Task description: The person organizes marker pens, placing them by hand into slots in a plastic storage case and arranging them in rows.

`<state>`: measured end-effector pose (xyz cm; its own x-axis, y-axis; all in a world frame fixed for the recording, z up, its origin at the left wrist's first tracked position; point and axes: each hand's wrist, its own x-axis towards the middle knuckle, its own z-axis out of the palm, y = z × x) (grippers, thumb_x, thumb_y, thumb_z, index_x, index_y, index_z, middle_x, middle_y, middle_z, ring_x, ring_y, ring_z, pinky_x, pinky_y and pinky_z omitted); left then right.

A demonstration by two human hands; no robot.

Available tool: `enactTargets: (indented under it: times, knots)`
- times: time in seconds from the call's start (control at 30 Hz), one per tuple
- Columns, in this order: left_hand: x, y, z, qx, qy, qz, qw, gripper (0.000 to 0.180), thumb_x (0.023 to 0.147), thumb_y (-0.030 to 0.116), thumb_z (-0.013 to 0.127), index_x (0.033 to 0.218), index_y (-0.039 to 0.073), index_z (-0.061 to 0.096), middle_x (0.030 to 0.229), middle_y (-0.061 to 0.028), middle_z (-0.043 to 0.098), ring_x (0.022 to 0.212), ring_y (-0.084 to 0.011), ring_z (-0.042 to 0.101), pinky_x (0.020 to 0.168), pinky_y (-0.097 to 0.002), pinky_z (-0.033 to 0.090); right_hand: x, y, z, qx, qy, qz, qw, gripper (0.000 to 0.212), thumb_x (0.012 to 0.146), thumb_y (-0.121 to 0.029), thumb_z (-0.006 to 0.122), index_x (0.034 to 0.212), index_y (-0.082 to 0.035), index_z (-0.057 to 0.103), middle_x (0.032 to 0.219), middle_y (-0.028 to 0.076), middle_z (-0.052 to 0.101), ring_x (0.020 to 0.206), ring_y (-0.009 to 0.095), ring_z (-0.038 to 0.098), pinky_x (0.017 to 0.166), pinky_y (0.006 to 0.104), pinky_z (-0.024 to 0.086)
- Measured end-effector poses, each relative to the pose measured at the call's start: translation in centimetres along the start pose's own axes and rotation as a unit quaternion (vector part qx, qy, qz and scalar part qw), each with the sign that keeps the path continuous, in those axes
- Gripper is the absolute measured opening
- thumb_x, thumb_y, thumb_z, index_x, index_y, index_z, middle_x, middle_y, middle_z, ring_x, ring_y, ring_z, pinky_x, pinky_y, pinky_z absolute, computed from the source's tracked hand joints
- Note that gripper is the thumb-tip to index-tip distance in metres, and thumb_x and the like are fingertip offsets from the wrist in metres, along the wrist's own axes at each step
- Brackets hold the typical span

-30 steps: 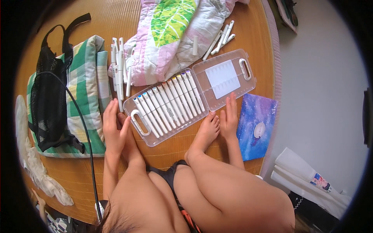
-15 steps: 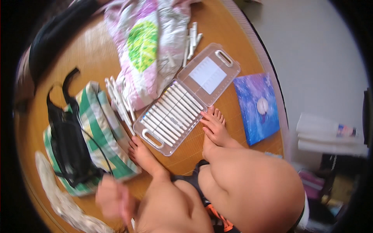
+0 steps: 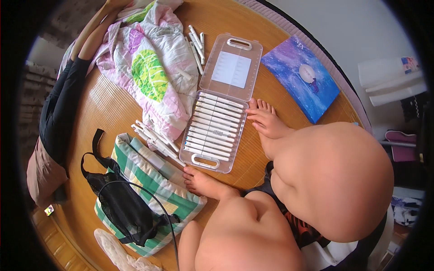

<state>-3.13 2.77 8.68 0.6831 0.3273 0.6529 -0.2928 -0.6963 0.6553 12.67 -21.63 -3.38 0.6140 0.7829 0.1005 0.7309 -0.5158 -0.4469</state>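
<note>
My right hand point(image 3: 271, 125) rests beside my right foot point(image 3: 261, 106), its fingers stretched out and holding nothing. Its fingertips are at the right edge of an opened clear plastic case point(image 3: 230, 166). White markers point(image 3: 214, 119) lie side by side in a row inside that case. A white paper sheet point(image 3: 231, 70) shows in the raised lid. My left hand is out of the picture; some bare skin point(image 3: 190, 241), perhaps the left arm, shows beside my left knee.
Loose white markers point(image 3: 156, 140) lie left of the case, and others point(image 3: 197, 45) beyond it. A quilt point(image 3: 169, 63), green checked cushion point(image 3: 181, 203), black mesh bag point(image 3: 124, 210) with a cable and blue-purple box point(image 3: 300, 77) surround it. Another person's legs point(image 3: 65, 99) stretch along the far left.
The view has turned, and the case now stands more upright in it. My left hand, blurred near my left knee before, has gone from the picture. My right hand stays beside the foot.
</note>
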Motion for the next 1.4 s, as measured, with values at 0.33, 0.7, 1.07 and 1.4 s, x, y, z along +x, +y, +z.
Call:
enactTargets:
  times: [0.33,0.7,1.07,1.4]
  knots:
    - [-0.5,-0.1,-0.2,0.001,-0.032,-0.009,0.999,0.016,0.068,-0.001,0.054,0.083,-0.002,0.051,0.084,-0.0142,0.051,0.077,-0.0227,0.050,0.069,-0.0305,0.041,-0.2,-1.2,-0.5,0.045,-0.061,0.077,0.994,0.026,0.070,-0.015,0.052,0.096,-0.015,0.053,0.115,-0.003,0.039,0.106,0.023,0.032,0.086,0.0437,0.022]
    - [0.0,-0.1,0.3,0.004,-0.043,-0.016,0.999,0.016,0.068,-0.002,0.054,0.083,-0.002,0.050,0.083,-0.0140,0.050,0.077,-0.0226,0.050,0.069,-0.0304,0.041,0.2,-0.4,-0.3,0.071,-0.063,0.125,0.988,0.024,0.070,-0.010,0.051,0.094,-0.011,0.053,0.114,-0.003,0.042,0.105,0.023,0.035,0.085,0.0422,0.022]
    - [0.0,-0.1,0.4,0.000,-0.049,-0.020,0.999,0.015,0.067,-0.002,0.054,0.082,-0.002,0.050,0.082,-0.0139,0.050,0.076,-0.0225,0.050,0.068,-0.0304,0.041,-0.1,0.7,0.9,0.088,-0.057,0.162,0.981,0.028,0.072,-0.011,0.050,0.100,-0.013,0.050,0.114,-0.002,0.042,0.106,0.024,0.034,0.087,0.0437,0.021]
    - [0.0,-0.2,0.7,-0.001,-0.050,-0.019,0.999,0.015,0.067,-0.002,0.054,0.082,-0.002,0.050,0.082,-0.0138,0.050,0.076,-0.0223,0.050,0.068,-0.0303,0.041,-0.4,-0.2,0.1,0.059,-0.017,0.053,0.997,0.025,0.073,-0.013,0.049,0.098,-0.013,0.052,0.113,-0.002,0.043,0.106,0.022,0.034,0.087,0.0438,0.021]
